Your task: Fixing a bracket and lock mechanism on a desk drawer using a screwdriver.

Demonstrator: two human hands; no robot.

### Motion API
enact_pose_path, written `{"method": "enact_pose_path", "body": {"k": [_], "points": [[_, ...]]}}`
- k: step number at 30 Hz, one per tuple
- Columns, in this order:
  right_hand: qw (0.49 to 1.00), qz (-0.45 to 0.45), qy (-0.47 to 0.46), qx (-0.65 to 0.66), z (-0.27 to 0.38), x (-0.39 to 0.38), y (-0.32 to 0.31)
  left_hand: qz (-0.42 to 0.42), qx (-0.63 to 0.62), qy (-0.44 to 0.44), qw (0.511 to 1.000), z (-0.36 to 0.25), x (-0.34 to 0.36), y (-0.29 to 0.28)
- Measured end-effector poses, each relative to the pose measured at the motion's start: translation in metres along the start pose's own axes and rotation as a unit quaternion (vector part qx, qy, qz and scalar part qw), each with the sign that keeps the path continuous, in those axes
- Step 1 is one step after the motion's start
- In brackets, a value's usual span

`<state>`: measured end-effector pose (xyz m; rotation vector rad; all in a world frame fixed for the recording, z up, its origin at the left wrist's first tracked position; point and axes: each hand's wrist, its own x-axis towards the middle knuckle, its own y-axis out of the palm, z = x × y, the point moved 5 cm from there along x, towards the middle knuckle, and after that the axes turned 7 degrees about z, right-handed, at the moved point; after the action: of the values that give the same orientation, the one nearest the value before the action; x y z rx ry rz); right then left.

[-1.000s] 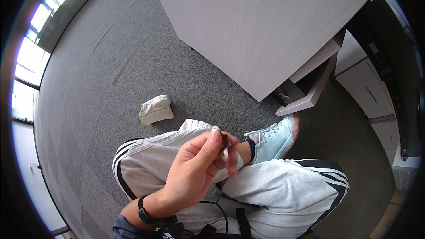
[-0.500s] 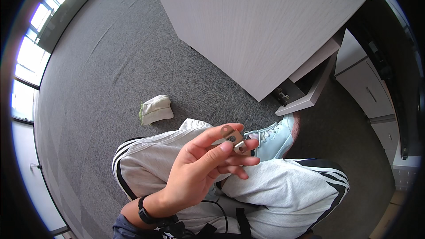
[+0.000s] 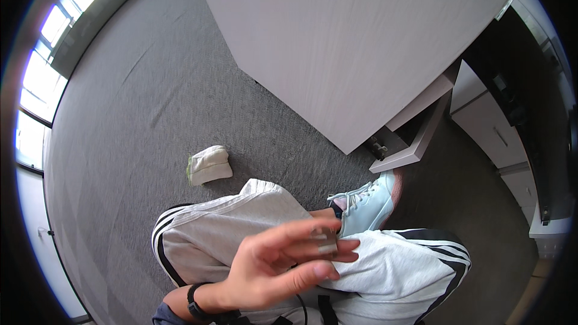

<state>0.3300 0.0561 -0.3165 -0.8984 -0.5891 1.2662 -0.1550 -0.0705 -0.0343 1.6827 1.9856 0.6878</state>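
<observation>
My left hand reaches in from the lower left, over my lap, with a dark band at the wrist. Among its fingers is a small metal bracket, smeared by motion. The thumb stands apart below the bracket, which appears to be gripped by the other fingers. In the earlier frame the bracket shows as a bent plate with holes. My right hand is out of view.
A wood-grain cabinet stands ahead, a drawer pulled out at its lower corner. A pale glove-like cloth bundle lies on the grey carpet. My light-blue shoe is beside the drawer. More drawers stand at right.
My left hand has come down toward my lap, and its thumb has moved off the bracket. The whole view has shifted slightly, with the floor and cabinet lower in it.
</observation>
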Motion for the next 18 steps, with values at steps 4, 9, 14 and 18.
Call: {"method": "enact_pose_path", "body": {"k": [4, 9, 14, 18], "points": [[1.0, 0.0, 0.0, 0.003, 0.001, 0.001, 0.006, 0.03, 0.164, 0.074, 0.983, -0.003, -0.002, 0.007], [1.0, 0.002, -0.003, -0.001, 0.004, 0.001, 0.004, 0.028, 0.157, 0.082, 0.984, -0.007, -0.001, 0.008], [1.0, 0.006, -0.011, -0.004, 0.009, 0.003, 0.007, 0.028, 0.125, 0.059, 0.99, -0.003, 0.0, 0.001], [1.0, 0.009, -0.019, -0.005, 0.011, 0.005, 0.008, 0.013, 0.192, 0.031, 0.981, 0.005, 0.003, 0.002]]}}
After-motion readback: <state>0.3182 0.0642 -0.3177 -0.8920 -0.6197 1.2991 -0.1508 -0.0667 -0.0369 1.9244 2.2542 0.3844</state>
